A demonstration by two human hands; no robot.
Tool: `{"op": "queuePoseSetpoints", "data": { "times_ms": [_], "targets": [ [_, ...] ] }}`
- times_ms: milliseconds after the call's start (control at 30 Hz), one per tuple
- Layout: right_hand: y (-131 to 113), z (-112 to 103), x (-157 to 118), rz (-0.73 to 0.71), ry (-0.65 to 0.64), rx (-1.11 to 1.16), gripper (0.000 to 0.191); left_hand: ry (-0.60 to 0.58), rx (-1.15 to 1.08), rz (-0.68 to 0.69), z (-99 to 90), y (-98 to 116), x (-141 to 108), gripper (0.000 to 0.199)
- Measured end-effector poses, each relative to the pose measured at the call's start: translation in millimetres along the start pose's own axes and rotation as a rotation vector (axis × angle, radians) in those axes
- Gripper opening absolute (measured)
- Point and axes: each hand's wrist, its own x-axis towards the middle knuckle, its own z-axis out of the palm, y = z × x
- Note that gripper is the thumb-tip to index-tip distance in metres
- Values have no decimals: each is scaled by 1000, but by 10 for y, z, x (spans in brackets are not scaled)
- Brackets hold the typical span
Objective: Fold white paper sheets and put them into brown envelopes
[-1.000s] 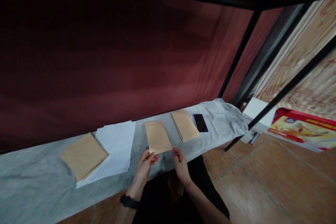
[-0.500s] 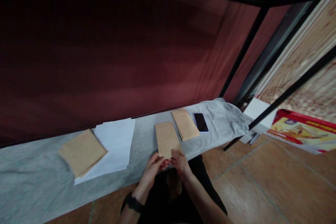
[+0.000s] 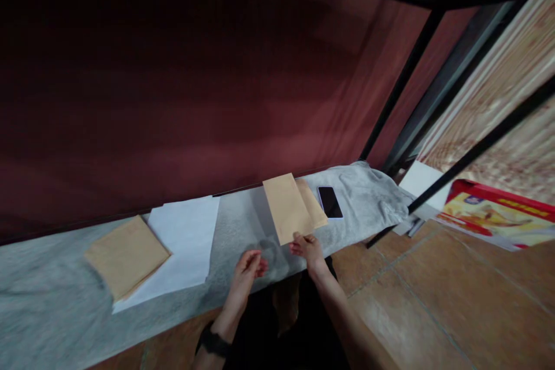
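Note:
My right hand [image 3: 307, 248] grips a brown paper envelope [image 3: 286, 208] by its near edge. That envelope is raised and partly covers a small pile of envelopes [image 3: 313, 203] lying on the grey cloth. My left hand [image 3: 251, 265] is empty, its fingers slightly curled and apart, above the near edge of the cloth. To the left, a stack of brown envelopes [image 3: 128, 257] lies at an angle over white paper sheets [image 3: 186, 243].
A phone [image 3: 330, 202] lies to the right of the envelope pile. The grey cloth [image 3: 234, 225] covers a long narrow surface against a dark red panel [image 3: 217, 98]. Black metal posts [image 3: 403, 84] rise at the right, and a red and yellow box [image 3: 498, 214] stands beyond them.
My left hand has let go of the envelope and moved slightly left. My right hand has carried the envelope right and away from me, partly over the pile.

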Motion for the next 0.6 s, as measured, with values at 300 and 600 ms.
{"op": "queuePoseSetpoints", "data": {
  "times_ms": [300,600],
  "targets": [
    [-296,-356,373,-60,137,-17,42,-13,-17,45,-321,-112,39,58],
    [-278,-500,505,32,135,-105,26,-24,84,142,-282,-287,67,55]
  ]
}}
